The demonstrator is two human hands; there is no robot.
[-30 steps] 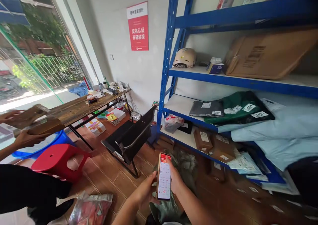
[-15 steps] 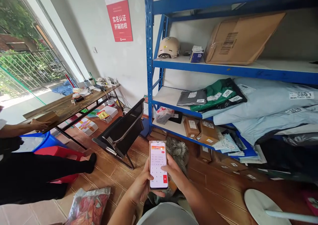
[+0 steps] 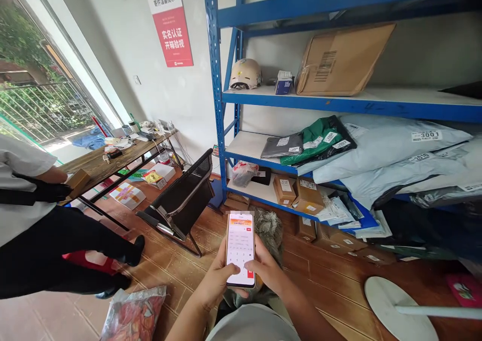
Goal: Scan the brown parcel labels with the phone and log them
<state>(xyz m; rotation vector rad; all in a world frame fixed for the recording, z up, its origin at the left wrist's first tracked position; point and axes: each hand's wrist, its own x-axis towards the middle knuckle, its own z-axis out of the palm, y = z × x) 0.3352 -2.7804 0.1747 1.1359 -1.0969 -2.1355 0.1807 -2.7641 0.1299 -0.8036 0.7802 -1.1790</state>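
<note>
A smartphone (image 3: 240, 240) is held upright in front of me, its lit screen showing a number keypad below lines of text too small to read. My left hand (image 3: 219, 275) wraps the phone's left side, its thumb over the lower keys. From the other side my right hand (image 3: 267, 268) grips the edge, and its thumb rests over the keypad's right part. The fingers behind the phone are mostly hidden. Just beyond the phone, a shaggy grey-green thing (image 3: 269, 230) lies near the floor.
A blue shelf rack (image 3: 263, 100) with parcels stands ahead to the right. A black chair (image 3: 181, 200) is front left, near a wooden table (image 3: 128, 155). At left stands another person (image 3: 26, 195) beside a cardboard box (image 3: 78, 181). A plastic bag (image 3: 133, 313) lies on the floor.
My right thumb has moved down the screen, and my left thumb has shifted inward over the keys. At left, the other person has come further into view. My view has turned slightly right.
</note>
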